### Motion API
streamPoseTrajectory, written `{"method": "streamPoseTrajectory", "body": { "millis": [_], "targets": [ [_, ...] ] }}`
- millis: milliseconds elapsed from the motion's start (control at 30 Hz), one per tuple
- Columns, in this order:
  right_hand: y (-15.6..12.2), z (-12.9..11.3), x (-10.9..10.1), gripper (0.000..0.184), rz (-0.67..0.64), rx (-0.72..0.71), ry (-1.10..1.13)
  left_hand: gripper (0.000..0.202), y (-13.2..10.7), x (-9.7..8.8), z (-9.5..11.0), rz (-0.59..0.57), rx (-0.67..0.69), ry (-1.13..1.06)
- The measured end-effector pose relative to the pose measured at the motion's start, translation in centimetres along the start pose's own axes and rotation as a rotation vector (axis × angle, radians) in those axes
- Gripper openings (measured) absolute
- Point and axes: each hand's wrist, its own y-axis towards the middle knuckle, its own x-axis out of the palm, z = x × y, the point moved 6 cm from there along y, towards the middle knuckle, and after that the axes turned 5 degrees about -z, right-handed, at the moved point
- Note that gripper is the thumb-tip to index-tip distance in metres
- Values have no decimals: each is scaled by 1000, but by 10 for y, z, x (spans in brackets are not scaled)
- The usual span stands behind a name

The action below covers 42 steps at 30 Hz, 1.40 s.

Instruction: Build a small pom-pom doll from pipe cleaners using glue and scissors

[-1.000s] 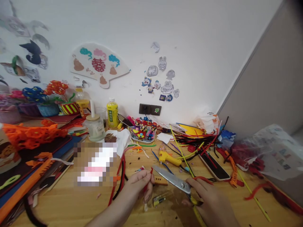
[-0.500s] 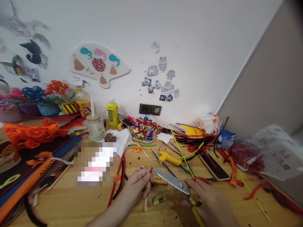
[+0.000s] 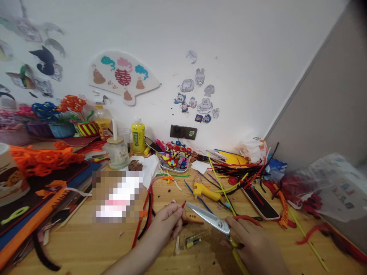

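In the head view, the small, thin, red fuzzy-looking strip [image 3: 184, 204] seems midway through shaping; how much is left, I can't tell. Your left grip [image 3: 170, 220] pinches it, its end poking out. Your right grip [image 3: 249, 237] holds big, silver metal scissors [image 3: 210, 219], tips right beside the strip.

At lower centre, the bare left hand [image 3: 171, 220] pinches a small red piece [image 3: 184, 204]. At lower right, the bare right hand [image 3: 250, 240] grips silver-bladed metal scissors [image 3: 210, 220], tips just beside it. A yellow plastic glue gun [image 3: 207, 191] lies right of centre; a white fan-shaped cutout [image 3: 109, 84] hangs upper left.
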Motion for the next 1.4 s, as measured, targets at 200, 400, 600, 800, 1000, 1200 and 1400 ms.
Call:
{"method": "streamPoseTrajectory", "body": {
  "millis": [200,400,600,800,1000,1200,1400],
  "targets": [
    [1,-4,-6,38,93,-98,-244,32,2,-3,-6,31,-12,27],
    [6,-1,-8,30,81,-95,-247,31,4,-4,-10,19,-32,-66],
    [9,5,-3,39,-23,32,-85,31,2,-4,-9,28,-58,-109],
    [9,4,-2,41,-55,77,26,32,3,-5,-10,28,-50,-87],
    [10,5,0,46,-93,99,40,32,4,-5,-12,20,-42,-100],
    [9,3,4,48,-119,87,90,30,5,-5,-10,26,-43,-116],
    [10,3,6,50,-157,92,100,30,2,-4,-7,32,-53,-130]
  ]
}}
